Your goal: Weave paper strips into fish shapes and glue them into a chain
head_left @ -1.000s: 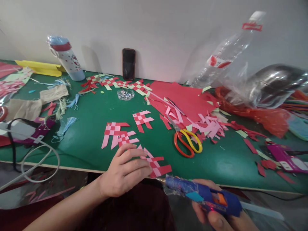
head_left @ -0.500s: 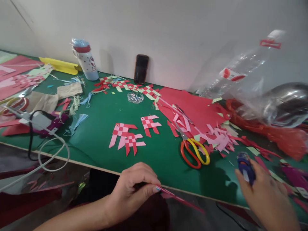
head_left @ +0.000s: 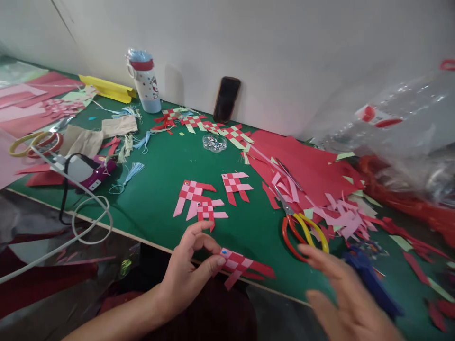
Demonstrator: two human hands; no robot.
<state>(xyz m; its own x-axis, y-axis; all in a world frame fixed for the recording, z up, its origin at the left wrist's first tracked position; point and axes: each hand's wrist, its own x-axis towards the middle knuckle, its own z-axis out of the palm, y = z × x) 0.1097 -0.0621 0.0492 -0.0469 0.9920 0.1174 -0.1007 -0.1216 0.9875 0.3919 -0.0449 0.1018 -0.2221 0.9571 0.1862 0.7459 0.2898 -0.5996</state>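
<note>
My left hand (head_left: 194,265) pinches a red and pink woven paper fish (head_left: 236,262) by its head end, over the table's front edge. A small blue spot shows on the fish near my fingertips. My right hand (head_left: 341,298), blurred, is open with fingers apart and holds nothing. It is just in front of the scissors (head_left: 302,232) with red and yellow handles. Beside it on the table lies a blue tool (head_left: 373,279), which looks like a glue gun, partly hidden by the hand. Three finished woven fish (head_left: 192,190) lie beyond my left hand.
A clear dish of small eyes (head_left: 214,142) stands near a phone (head_left: 226,99) leaning on the wall. A water bottle (head_left: 145,85), tassels (head_left: 133,173) and a cabled purple device (head_left: 101,174) are left. Red paper (head_left: 302,161), pink scraps (head_left: 348,218) and a plastic bottle (head_left: 384,116) are right.
My right hand has let go of the blue tool and moved left. My left hand has raised and turned the woven fish so its checked face shows. The view has shifted.
</note>
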